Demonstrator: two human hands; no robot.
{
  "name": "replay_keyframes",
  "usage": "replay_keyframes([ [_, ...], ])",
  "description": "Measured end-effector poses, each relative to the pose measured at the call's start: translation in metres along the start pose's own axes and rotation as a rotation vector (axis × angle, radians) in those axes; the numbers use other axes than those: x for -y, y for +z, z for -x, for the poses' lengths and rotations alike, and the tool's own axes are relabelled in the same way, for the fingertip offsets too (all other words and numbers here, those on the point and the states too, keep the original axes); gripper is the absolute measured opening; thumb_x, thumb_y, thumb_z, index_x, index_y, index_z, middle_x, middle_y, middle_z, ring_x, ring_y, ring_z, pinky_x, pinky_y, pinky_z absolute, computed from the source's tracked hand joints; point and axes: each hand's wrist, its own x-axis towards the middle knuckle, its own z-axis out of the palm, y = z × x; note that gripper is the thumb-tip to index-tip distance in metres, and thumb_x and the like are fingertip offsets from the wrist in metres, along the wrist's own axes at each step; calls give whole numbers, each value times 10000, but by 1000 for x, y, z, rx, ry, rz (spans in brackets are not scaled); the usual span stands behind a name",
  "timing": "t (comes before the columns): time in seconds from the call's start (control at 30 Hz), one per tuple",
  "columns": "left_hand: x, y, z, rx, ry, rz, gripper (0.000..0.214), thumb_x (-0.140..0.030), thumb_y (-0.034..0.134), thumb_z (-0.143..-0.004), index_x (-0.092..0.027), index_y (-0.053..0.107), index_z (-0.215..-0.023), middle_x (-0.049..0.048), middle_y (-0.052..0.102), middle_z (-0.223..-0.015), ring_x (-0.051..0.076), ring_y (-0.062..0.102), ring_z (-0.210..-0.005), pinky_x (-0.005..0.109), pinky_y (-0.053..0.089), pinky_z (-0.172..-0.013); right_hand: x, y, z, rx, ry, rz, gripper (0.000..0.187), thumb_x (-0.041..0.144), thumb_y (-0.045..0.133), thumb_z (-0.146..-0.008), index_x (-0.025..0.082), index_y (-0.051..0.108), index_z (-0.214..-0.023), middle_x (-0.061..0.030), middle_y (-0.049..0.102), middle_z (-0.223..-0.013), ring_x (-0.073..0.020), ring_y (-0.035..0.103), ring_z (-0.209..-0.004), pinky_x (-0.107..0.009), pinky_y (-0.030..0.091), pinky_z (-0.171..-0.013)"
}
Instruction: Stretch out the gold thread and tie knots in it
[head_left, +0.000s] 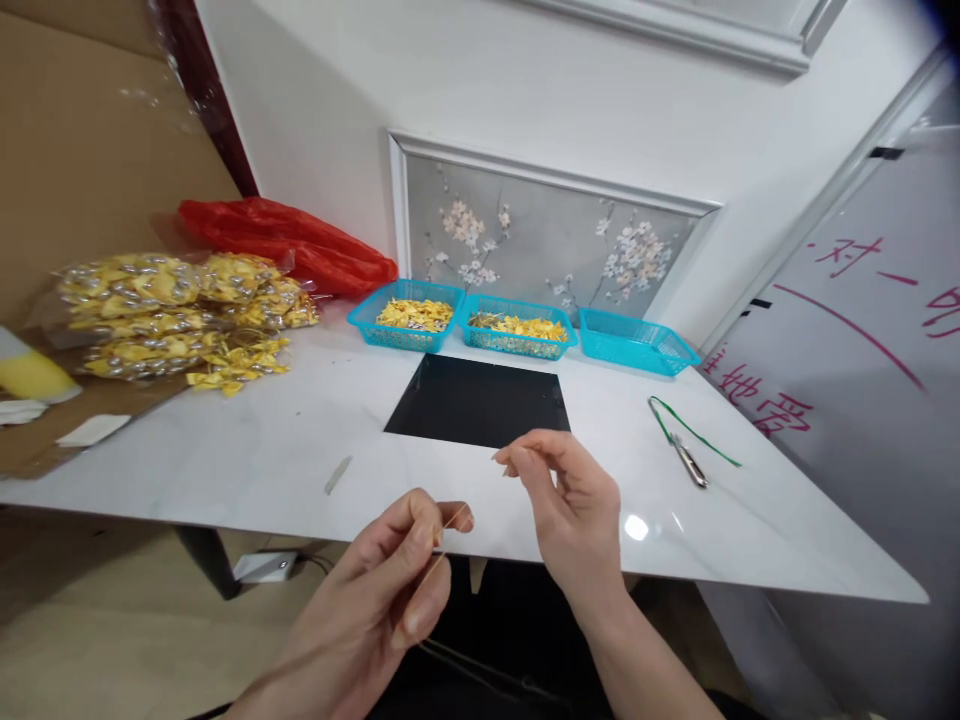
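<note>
My left hand is over the near edge of the white table, with thumb and forefinger pinched on a thin pale thread. My right hand is a little higher and to the right, its fingertips pinched on the thread's other end. The thread runs slack between the two hands and hangs down toward my lap. A black square mat lies on the table just beyond the hands.
Three blue baskets stand at the back: the left basket and the middle basket hold yellow pieces, the right basket looks empty. Bags of yellow pieces lie at the left, a red bag behind them. Metal tweezers with a green cord lie at the right. A whiteboard stands at the right.
</note>
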Motion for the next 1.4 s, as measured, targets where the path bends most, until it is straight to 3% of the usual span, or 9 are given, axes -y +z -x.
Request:
replay_keyframes([
  [0.2,-4,-3,1,45,31,-212,269,-344,482,-914,-186,451,-698,-37,574,-665,-6,318,-386,145,248,-420,0,3,-16,1,-106,109,106,161,510,-901,205,600,-866,16,649,-783,-97,584,-661,-207,438,-560],
  [0.37,-10,0,6,146,45,-343,239,-368,462,-918,-207,493,-745,-31,567,-599,28,397,-388,151,283,-390,-3,3,-37,-44,-458,380,125,161,506,-904,189,620,-860,-16,659,-797,-113,587,-683,-231,460,-640],
  [0.43,-13,1,8,168,36,-367,226,-357,461,-920,-207,496,-755,-27,579,-641,32,437,-405,153,308,-397,-4,0,-50,-56,-495,420,137,170,486,-914,193,612,-867,-24,658,-812,-127,597,-730,-251,465,-690],
  [0.53,-16,1,9,201,20,-427,222,-356,456,-922,-206,496,-764,-24,576,-645,45,481,-428,164,354,-424,-4,-6,-68,-72,-355,294,140,188,459,-922,211,580,-857,-9,640,-785,-131,609,-745,-252,472,-663],
  [0.7,-21,-2,7,211,27,-542,230,-365,460,-918,-203,478,-756,-21,570,-660,64,525,-469,181,408,-456,6,-13,-87,-83,-94,-92,76,302,519,-898,234,536,-871,15,573,-706,-130,644,-690,-169,371,-378],
  [0.93,-21,-6,4,194,22,-559,237,-369,479,-904,-193,461,-746,-4,569,-855,53,583,-475,147,393,-373,18,-20,-95,-49,242,-604,123,266,611,-831,218,498,-832,58,555,-689,-45,587,-549,-96,331,-356],
  [1.17,-13,-12,8,113,-69,-562,261,-405,474,-900,-189,468,-755,29,613,-960,-27,437,-326,124,187,-286,17,-36,-108,-131,172,-597,200,281,682,-792,222,493,-820,73,530,-671,-22,519,-522,-86,347,-395],
  [1.3,-11,-17,10,36,-44,-634,284,-434,466,-897,-193,479,-746,7,642,-698,-33,223,-272,164,111,-302,17,-47,-111,-150,112,-554,178,279,678,-801,212,513,-807,66,525,-656,-30,520,-547,-90,369,-417],
  [1.4,-10,-17,11,-3,-19,-662,287,-452,463,-894,-205,506,-753,-75,465,-401,2,154,-270,186,87,-326,17,-51,-111,-145,81,-521,181,291,685,-794,212,522,-798,62,520,-655,-36,519,-551,-100,380,-426],
])
